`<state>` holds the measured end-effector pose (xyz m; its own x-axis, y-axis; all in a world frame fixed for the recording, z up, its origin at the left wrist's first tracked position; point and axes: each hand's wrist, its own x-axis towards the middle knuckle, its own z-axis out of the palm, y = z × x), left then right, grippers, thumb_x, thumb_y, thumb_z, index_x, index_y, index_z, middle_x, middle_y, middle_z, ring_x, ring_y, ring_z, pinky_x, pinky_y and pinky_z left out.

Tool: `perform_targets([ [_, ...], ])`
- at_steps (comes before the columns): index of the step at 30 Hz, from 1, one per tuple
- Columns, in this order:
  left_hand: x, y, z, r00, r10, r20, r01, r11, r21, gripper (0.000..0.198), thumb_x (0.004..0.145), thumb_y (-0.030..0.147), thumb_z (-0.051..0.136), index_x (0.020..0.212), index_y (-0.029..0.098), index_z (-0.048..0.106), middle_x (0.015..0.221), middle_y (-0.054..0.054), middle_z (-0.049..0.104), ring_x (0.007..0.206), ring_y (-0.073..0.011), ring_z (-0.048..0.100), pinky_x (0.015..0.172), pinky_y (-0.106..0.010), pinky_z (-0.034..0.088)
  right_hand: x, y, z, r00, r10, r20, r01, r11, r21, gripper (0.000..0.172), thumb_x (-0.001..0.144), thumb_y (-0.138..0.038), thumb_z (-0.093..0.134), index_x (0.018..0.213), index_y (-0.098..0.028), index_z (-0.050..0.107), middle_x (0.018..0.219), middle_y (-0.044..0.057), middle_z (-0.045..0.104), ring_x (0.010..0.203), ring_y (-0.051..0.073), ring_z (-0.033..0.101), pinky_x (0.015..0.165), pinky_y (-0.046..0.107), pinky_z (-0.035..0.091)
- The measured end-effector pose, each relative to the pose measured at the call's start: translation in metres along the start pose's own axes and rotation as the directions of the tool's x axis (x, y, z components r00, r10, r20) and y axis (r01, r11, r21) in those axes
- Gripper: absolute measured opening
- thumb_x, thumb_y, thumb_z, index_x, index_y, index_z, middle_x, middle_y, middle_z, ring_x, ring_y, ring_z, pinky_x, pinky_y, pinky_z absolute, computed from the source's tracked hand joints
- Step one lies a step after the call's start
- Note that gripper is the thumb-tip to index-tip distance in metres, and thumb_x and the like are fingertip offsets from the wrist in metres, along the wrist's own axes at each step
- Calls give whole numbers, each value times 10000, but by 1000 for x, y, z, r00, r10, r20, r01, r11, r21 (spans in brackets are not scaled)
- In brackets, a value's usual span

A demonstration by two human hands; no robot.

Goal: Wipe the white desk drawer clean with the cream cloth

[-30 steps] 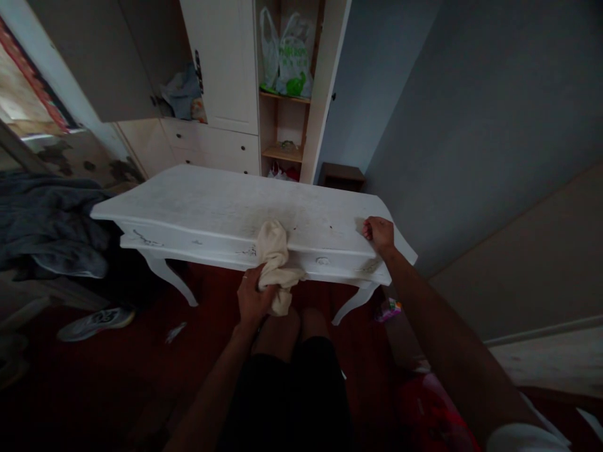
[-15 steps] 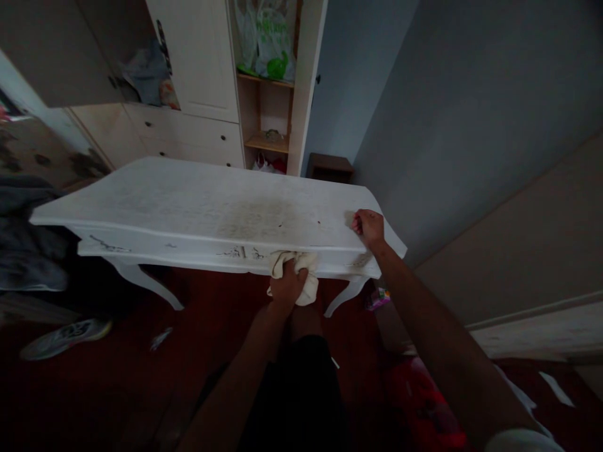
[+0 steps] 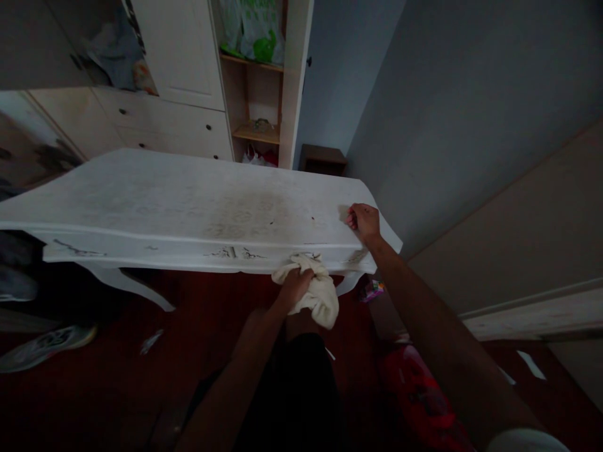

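A white table (image 3: 188, 201) with carved drawer fronts stands before me, its top smudged grey near the middle. My left hand (image 3: 296, 287) grips a cream cloth (image 3: 323, 295) at the table's front edge, right of the centre carving. Part of the cloth hangs down below the drawer front. My right hand (image 3: 365, 221) rests on the tabletop near its right end, fingers curled in and closed. Nothing shows in that hand, though its palm side is hidden.
Behind the table is a white wardrobe (image 3: 181, 56) with open shelves holding plastic bags (image 3: 257, 31). A small brown cabinet (image 3: 324, 158) stands by the grey wall. On the dark red floor are a shoe (image 3: 47, 345) at left and a red bag (image 3: 417, 389) at right.
My left hand has shifted slightly right along the drawer front, and the cloth now hangs looser and further right. My right hand stays on the tabletop. The view has turned a little.
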<state>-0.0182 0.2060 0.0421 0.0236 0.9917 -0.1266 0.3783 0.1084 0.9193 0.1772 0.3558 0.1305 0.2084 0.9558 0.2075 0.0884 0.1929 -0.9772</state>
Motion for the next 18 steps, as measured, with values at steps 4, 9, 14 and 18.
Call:
perform_targets([
  [4,9,13,37,983,-58,173,132,881,-455,301,848,386,437,864,165,641,764,-79,704,730,-222,697,672,-333,560,-2,-2,1,1000,-3,0,3,1000,10,234,771,-331,629,595,-181,594,426,-37,548,339,56,427,312,156,296],
  [9,25,39,88,894,-152,421,440,126,-889,222,711,373,659,797,174,612,785,-64,705,829,-233,702,797,-344,566,-4,-3,2,1000,-15,-3,15,1000,26,246,768,-340,619,587,-177,590,419,-41,545,332,53,420,317,157,296],
  [14,35,58,113,880,-181,438,451,37,-892,190,794,380,559,797,193,596,790,-60,710,856,-245,706,784,-356,574,-4,-5,2,1000,-4,-12,5,999,39,241,776,-318,627,585,-174,595,418,-40,554,335,55,434,321,155,305],
  [18,37,64,122,866,-222,448,475,82,-876,196,838,357,508,809,189,605,739,-64,705,831,-256,710,789,-379,572,-4,-6,2,1000,-5,-14,6,999,52,237,784,-297,621,586,-168,604,418,-37,561,329,53,429,322,157,307],
])
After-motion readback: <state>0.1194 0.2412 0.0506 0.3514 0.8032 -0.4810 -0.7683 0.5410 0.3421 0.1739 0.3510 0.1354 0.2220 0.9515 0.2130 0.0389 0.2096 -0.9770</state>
